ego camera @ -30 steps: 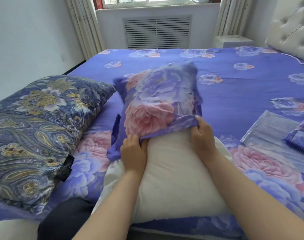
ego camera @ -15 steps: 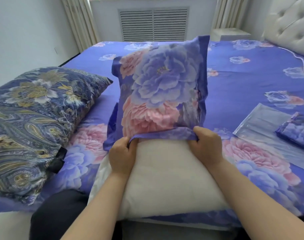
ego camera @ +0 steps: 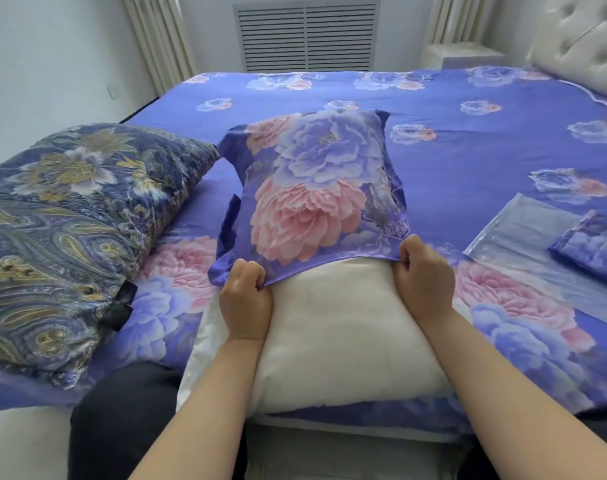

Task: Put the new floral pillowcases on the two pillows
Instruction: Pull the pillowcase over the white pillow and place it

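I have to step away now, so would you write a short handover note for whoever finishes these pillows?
Left hand and right hand each grip the open hem of the floral pillowcase.
Its far half covers the white pillow; the near half is bare.
The second new case lies folded at right; the paisley pillow lies at left.
Left: pull this case fully on, then dress the other pillow.

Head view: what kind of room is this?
A bedroom, most likely in a home: a bed in a floral sheet, a tufted headboard, and a white pillow being cased.
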The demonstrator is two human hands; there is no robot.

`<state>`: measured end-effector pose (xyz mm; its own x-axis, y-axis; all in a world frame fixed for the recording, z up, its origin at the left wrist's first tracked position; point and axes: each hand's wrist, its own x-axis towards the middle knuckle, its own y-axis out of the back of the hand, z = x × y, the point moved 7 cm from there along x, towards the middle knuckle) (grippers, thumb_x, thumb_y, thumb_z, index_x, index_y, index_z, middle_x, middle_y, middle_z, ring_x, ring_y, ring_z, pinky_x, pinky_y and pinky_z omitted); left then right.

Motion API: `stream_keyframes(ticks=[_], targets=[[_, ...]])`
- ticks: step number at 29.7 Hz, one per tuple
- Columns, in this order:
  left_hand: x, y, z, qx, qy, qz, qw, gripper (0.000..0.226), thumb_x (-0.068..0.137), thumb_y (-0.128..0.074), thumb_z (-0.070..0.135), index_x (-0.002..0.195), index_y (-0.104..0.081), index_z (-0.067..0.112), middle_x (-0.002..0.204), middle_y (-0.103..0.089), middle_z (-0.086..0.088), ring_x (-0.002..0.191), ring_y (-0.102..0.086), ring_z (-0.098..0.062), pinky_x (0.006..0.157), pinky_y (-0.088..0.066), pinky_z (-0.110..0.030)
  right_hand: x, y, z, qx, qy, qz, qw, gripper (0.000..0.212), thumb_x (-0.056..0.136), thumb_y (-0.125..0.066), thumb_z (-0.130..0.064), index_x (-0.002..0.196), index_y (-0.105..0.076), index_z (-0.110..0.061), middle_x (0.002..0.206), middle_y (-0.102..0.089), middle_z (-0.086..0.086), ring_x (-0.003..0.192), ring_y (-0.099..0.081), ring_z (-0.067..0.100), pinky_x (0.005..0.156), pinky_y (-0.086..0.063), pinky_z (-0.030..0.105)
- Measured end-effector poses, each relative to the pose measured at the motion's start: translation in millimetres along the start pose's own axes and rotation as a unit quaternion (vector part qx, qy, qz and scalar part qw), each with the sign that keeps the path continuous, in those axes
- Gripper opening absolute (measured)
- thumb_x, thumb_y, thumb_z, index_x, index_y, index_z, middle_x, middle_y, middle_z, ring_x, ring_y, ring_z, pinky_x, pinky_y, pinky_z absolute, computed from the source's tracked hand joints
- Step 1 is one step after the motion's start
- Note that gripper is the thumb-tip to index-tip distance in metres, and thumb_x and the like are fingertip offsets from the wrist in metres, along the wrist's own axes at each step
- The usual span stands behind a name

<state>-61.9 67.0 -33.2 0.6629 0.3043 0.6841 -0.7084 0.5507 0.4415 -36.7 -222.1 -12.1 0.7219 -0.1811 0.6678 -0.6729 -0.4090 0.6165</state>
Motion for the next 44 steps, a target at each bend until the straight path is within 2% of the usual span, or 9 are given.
stream_keyframes(ticks=[8,14,20,24,28,32,36,41,44], targets=[[-5,5,-64,0.03,0.322,-0.095,0.942,0.025,0.088,-0.044,0.007,0.11,-0.053,0.013,0.12,-0.045,-0.014,0.095,-0.052,-0.033,0.077,-0.036,-0.034,5,-21,45,-0.043,-0.246,-0.179,0.952,0.03,0.091,-0.042,-0.018,0.119,-0.051,-0.021,0.109,-0.064,0.016,0.099,-0.058,0.037,0.073,-0.037,0.035],[12,10,-58,0.288,0.179,-0.31,0.888,0.039,0.09,-0.04,0.012,0.126,-0.052,0.021,0.132,-0.044,-0.013,0.118,-0.043,-0.036,0.091,-0.042,-0.045,8,-25,72,0.056,-0.318,-0.218,0.921,0.037,0.087,-0.039,-0.013,0.114,-0.065,-0.015,0.13,-0.051,0.02,0.118,-0.047,0.034,0.101,-0.036,0.037],[63,24,81,0.028,-0.143,-0.028,0.989,0.039,0.084,-0.044,0.011,0.117,-0.065,0.017,0.13,-0.056,-0.005,0.116,-0.047,-0.024,0.096,-0.038,-0.033,56,4,21,0.15,-0.265,-0.057,0.951,0.029,0.095,-0.046,-0.029,0.111,-0.058,-0.008,0.122,-0.052,0.015,0.116,-0.047,0.03,0.096,-0.035,0.037],[67,-30,81,-0.004,-0.063,-0.188,0.98,0.051,0.09,-0.036,0.051,0.134,-0.051,0.029,0.145,-0.043,0.002,0.135,-0.036,-0.019,0.112,-0.028,-0.042,78,-24,-24,0.087,-0.179,-0.208,0.958,0.066,0.088,-0.047,-0.059,0.135,-0.043,-0.012,0.139,-0.043,0.01,0.13,-0.038,0.027,0.105,-0.032,0.043],[27,-59,17,0.113,0.126,-0.354,0.92,0.057,0.091,-0.029,0.064,0.145,-0.022,0.045,0.157,-0.008,0.016,0.146,-0.003,-0.014,0.111,-0.006,-0.062,41,-60,16,0.121,-0.286,-0.379,0.872,0.126,0.041,-0.05,-0.095,0.139,-0.042,-0.017,0.139,-0.049,0.007,0.125,-0.049,0.025,0.105,-0.039,0.039],[7,-54,-15,0.08,0.19,-0.348,0.915,0.08,0.077,-0.028,0.08,0.146,-0.008,0.047,0.159,-0.002,0.01,0.146,-0.001,-0.023,0.115,-0.005,-0.054,9,-59,46,0.203,-0.335,-0.439,0.808,0.087,0.067,-0.056,-0.079,0.127,-0.058,-0.017,0.119,-0.064,0.002,0.109,-0.061,0.022,0.091,-0.046,0.03],[-2,-37,-17,-0.018,0.214,-0.298,0.93,0.084,0.076,-0.038,0.067,0.149,-0.017,0.033,0.159,-0.01,-0.003,0.146,-0.007,-0.018,0.118,-0.007,-0.039,4,-45,11,0.436,-0.393,-0.458,0.667,0.044,0.083,-0.064,-0.044,0.107,-0.069,-0.007,0.094,-0.073,0.011,0.083,-0.069,0.026,0.074,-0.057,0.032],[27,-31,17,-0.205,0.177,-0.245,0.931,0.063,0.096,-0.045,0.042,0.151,-0.018,0.026,0.156,-0.021,0.006,0.144,-0.017,-0.009,0.118,-0.016,-0.034,64,6,-43,0.546,-0.332,-0.277,0.718,0.025,0.081,-0.065,-0.01,0.105,-0.065,-0.001,0.073,-0.071,0.007,0.061,-0.066,0.02,0.064,-0.054,0.028],[31,-63,49,-0.294,0.225,-0.328,0.869,0.055,0.095,-0.051,0.029,0.144,-0.034,0.01,0.141,-0.044,-0.005,0.126,-0.042,-0.016,0.102,-0.04,-0.03,112,61,-73,0.471,-0.233,-0.201,0.827,0.016,0.072,-0.07,-0.007,0.087,-0.069,-0.007,0.083,-0.069,0.007,0.073,-0.063,0.019,0.072,-0.051,0.032]])
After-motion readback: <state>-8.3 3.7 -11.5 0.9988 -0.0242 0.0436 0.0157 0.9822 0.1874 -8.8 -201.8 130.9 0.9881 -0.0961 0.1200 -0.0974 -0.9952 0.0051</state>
